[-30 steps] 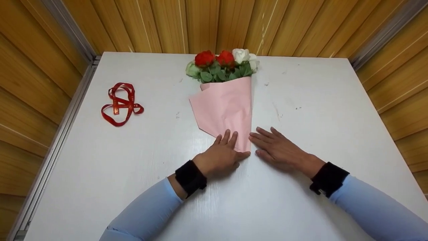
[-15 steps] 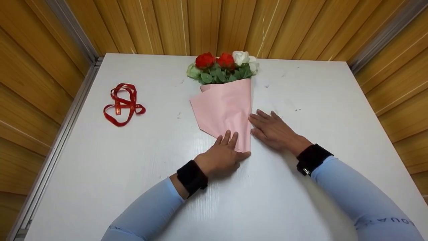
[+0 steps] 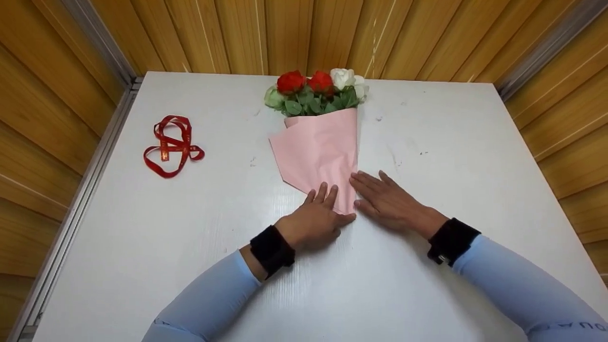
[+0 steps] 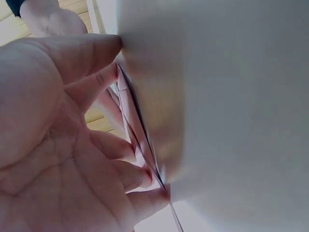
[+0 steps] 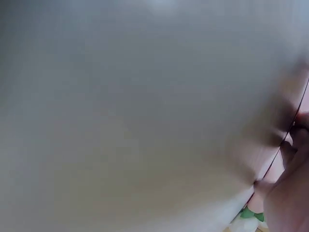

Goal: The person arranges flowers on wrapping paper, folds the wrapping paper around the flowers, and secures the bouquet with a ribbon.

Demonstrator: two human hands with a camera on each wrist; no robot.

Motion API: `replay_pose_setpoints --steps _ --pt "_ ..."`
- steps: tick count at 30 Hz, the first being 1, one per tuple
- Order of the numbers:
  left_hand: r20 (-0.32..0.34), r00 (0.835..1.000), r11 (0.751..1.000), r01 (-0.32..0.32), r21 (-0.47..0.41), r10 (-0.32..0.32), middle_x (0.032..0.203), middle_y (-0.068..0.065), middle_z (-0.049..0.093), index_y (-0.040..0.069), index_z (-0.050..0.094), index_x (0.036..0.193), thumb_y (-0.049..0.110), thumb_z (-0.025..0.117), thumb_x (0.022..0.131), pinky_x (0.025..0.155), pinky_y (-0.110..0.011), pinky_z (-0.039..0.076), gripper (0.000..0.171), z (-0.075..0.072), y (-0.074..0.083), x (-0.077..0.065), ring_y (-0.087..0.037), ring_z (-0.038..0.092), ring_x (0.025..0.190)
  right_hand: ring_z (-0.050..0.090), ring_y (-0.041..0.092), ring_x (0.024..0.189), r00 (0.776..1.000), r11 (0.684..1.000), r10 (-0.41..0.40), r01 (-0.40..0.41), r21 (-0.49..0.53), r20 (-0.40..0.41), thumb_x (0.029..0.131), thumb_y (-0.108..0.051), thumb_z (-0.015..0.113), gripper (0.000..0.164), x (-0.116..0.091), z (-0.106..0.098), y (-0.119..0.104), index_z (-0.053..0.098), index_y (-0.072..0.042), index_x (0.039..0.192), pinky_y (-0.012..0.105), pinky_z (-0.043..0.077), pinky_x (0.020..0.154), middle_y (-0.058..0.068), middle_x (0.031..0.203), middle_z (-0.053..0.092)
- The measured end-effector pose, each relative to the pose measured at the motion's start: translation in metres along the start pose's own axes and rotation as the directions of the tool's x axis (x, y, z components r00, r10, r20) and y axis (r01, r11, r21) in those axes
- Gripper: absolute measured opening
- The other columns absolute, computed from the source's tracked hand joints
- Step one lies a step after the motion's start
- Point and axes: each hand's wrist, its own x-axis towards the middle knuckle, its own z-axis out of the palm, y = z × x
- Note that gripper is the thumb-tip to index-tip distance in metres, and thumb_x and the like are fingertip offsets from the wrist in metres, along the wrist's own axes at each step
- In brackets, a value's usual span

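Note:
Pink wrapping paper point(image 3: 316, 147) is folded around a bunch of flowers and lies flat on the white table. Red roses point(image 3: 290, 83), white roses point(image 3: 342, 79) and a pale green bloom point(image 3: 274, 98) show above its top edge, among green leaves point(image 3: 308, 103). My left hand point(image 3: 313, 221) rests with spread fingers on the narrow lower end of the paper. Along the folded right edge, my right hand point(image 3: 392, 202) lies with straight fingers, the fingertips touching that edge. In the left wrist view, the fingertips of the left hand point(image 4: 72, 140) press on the paper's edge point(image 4: 133, 116).
A loosely looped red ribbon point(image 3: 173, 147) with gold print lies on the left part of the white table point(image 3: 456, 133). Wood-patterned panels point(image 3: 285, 38) stand behind the table and on both sides.
My right hand slid up along the paper's right edge, then came partway back down. The left hand stays in place on the paper's lower end.

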Motion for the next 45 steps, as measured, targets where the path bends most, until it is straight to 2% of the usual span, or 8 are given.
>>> replay_pose_setpoints --steps 5,8,14,18,27,31,39,45 --pt "0.028 1.0 0.999 0.016 -0.028 -0.015 0.173 -0.028 0.009 0.041 0.04 0.162 0.031 0.051 0.111 0.129 -0.059 0.018 0.054 -0.003 0.0 -0.001 -0.048 0.005 0.161 0.018 0.033 0.163 0.995 0.992 0.1 -0.099 0.074 0.001 0.115 -0.035 0.034 0.06 0.042 -0.014 0.025 0.026 -0.006 0.167 0.061 0.008 0.13 0.013 0.175 0.024" --pt "0.034 0.999 1.0 0.014 -0.02 -0.013 0.173 -0.028 0.01 0.042 0.04 0.162 0.031 0.051 0.111 0.129 -0.059 0.018 0.053 -0.004 0.002 0.001 -0.048 0.005 0.161 0.013 0.034 0.164 0.988 0.984 0.155 -0.156 0.09 0.018 0.115 -0.035 0.031 0.06 0.061 -0.021 0.037 0.023 -0.006 0.168 0.063 0.006 0.129 0.013 0.176 0.02" --pt "0.035 0.999 0.999 0.03 -0.033 -0.029 0.174 -0.028 0.009 0.043 0.04 0.161 0.031 0.051 0.111 0.13 -0.058 0.014 0.053 -0.004 0.002 0.0 -0.048 0.003 0.161 0.007 0.034 0.165 0.972 0.97 0.231 -0.233 0.07 0.04 0.115 -0.042 0.025 0.065 0.087 -0.031 0.043 0.016 -0.006 0.169 0.064 0.004 0.129 0.013 0.177 0.013" --pt "0.026 0.999 0.999 0.038 -0.02 -0.038 0.173 -0.028 0.011 0.043 0.04 0.161 0.031 0.051 0.111 0.13 -0.058 0.016 0.053 -0.005 0.001 -0.001 -0.048 0.006 0.161 0.005 0.035 0.165 0.966 0.964 0.255 -0.258 0.069 0.05 0.115 -0.044 0.022 0.067 0.1 -0.036 0.044 0.012 -0.006 0.169 0.064 0.002 0.129 0.015 0.177 0.01" --pt "0.018 0.998 0.998 0.056 0.001 -0.056 0.173 -0.028 0.013 0.045 0.041 0.16 0.033 0.051 0.111 0.13 -0.057 0.017 0.052 -0.005 0.003 -0.001 -0.048 0.008 0.161 -0.004 0.038 0.164 0.94 0.934 0.333 -0.34 0.111 0.072 0.114 -0.049 0.015 0.07 0.12 -0.046 0.054 0.003 -0.009 0.17 0.068 -0.004 0.127 0.013 0.178 0.003" --pt "0.03 0.998 0.998 0.057 0.002 -0.057 0.174 -0.026 0.012 0.045 0.039 0.161 0.033 0.051 0.111 0.13 -0.056 0.016 0.053 -0.007 0.006 0.0 -0.046 0.007 0.162 -0.004 0.041 0.164 0.929 0.918 0.365 -0.369 0.143 0.059 0.113 -0.051 0.014 0.071 0.125 -0.053 0.061 0.006 -0.01 0.17 0.07 -0.004 0.125 0.014 0.178 0.005" --pt "0.022 0.998 0.998 0.058 0.005 -0.058 0.175 -0.025 0.012 0.045 0.039 0.161 0.033 0.052 0.11 0.131 -0.055 0.014 0.054 -0.007 0.007 -0.001 -0.045 0.006 0.162 -0.002 0.042 0.164 0.922 0.905 0.38 -0.387 0.174 0.073 0.112 -0.054 0.01 0.073 0.13 -0.071 0.071 0.014 -0.009 0.17 0.072 -0.003 0.124 0.015 0.177 0.012" --pt "0.006 0.998 0.997 0.068 -0.042 -0.068 0.175 -0.024 0.012 0.046 0.041 0.16 0.032 0.055 0.109 0.131 -0.056 0.014 0.055 -0.005 0.003 -0.002 -0.045 0.006 0.162 -0.004 0.043 0.163 0.926 0.914 0.358 -0.373 0.158 0.117 0.112 -0.054 0.014 0.075 0.133 -0.061 0.068 0.005 -0.006 0.17 0.07 0.0 0.126 0.019 0.177 0.004"
